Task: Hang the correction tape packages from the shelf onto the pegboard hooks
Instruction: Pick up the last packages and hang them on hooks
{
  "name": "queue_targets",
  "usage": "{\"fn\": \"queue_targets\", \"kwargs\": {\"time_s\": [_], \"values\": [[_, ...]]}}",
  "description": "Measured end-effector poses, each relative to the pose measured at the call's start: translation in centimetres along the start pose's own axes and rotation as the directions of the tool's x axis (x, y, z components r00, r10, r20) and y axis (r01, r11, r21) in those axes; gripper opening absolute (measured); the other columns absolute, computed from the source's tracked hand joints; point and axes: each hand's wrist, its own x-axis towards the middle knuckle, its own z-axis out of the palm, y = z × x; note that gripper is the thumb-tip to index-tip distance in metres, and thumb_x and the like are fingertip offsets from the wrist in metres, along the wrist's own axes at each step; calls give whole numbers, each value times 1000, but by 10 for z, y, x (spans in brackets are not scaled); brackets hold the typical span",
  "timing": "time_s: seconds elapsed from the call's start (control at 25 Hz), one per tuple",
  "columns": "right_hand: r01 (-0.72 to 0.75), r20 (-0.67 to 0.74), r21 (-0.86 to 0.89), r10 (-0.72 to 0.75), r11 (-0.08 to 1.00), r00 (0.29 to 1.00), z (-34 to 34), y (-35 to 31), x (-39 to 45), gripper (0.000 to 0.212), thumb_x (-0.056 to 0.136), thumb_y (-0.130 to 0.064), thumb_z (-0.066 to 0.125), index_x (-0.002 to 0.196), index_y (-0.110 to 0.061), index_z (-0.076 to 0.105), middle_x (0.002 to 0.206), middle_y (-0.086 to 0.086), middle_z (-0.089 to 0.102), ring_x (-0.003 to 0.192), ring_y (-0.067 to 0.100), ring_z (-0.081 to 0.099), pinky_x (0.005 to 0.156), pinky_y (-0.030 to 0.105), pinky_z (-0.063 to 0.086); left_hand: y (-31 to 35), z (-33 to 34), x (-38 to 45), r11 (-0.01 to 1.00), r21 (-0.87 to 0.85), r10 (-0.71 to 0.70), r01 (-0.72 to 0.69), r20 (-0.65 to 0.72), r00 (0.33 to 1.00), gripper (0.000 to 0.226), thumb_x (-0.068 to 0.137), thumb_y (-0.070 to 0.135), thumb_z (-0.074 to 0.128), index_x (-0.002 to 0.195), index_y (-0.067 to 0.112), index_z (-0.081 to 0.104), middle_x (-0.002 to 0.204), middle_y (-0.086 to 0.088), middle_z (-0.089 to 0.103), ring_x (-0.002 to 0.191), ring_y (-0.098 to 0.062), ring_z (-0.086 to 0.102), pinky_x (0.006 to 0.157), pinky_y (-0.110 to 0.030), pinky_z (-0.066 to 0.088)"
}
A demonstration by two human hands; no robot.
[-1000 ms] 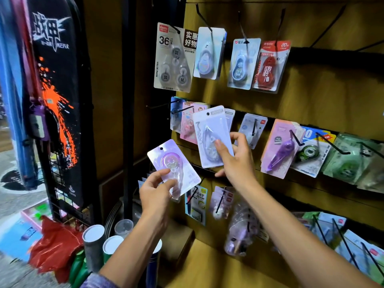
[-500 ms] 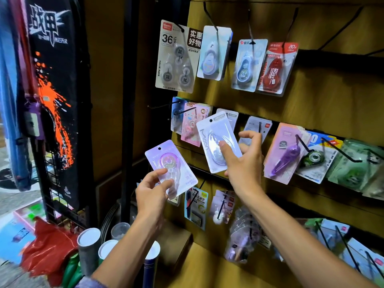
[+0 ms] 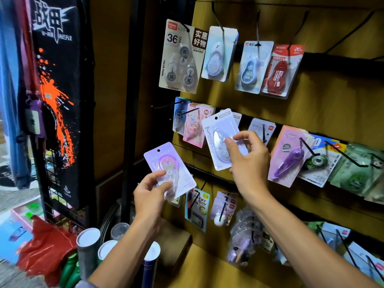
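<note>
There is only one view, so no part of the scene is shared with a second camera. It sits on the person's head and looks forward and a little down at a display wall (image 3: 324,113) that runs off toward 2 o'clock. It is near, within arm's reach of the wall. The wide lens bends the edges. Both forearms enter from 6 o'clock; the left hand (image 3: 150,194) is near the centre, the right hand (image 3: 248,161) toward 3 o'clock. A black rack (image 3: 56,84) fills the 9 o'clock side.
</note>
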Motion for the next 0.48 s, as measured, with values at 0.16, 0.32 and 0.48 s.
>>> {"fn": "queue_targets", "kwargs": {"time_s": [0.16,0.32,0.48], "values": [[-76,24,6,76,997,997,1,-3,-6,14,76,-34,58,89,-39,61,93,-32,59,95,19,61,70,50,57,-1,-5,0,999,39,12,-13,19,1000,32,78,-3,69,88,27,74,115,-10,66,107,-30,65,84,-52,57],[-121,18,28,120,992,993,6,-4,-10,23,76,-37,54,96,-48,59,102,-33,55,100,31,63,78,50,57,0,-9,2,999,49,16,-17,18,1000,31,78,-3,69,89,26,73,114,-9,67,106,-29,66,75,-43,55],[-185,-9,69,186,980,983,8,0,-12,23,74,-40,57,95,-49,61,109,-25,59,97,36,64,75,46,59,0,-15,2,998,59,18,-20,23,1000,32,78,-1,69,87,29,73,114,-9,67,106,-32,65,69,-44,55]]}}
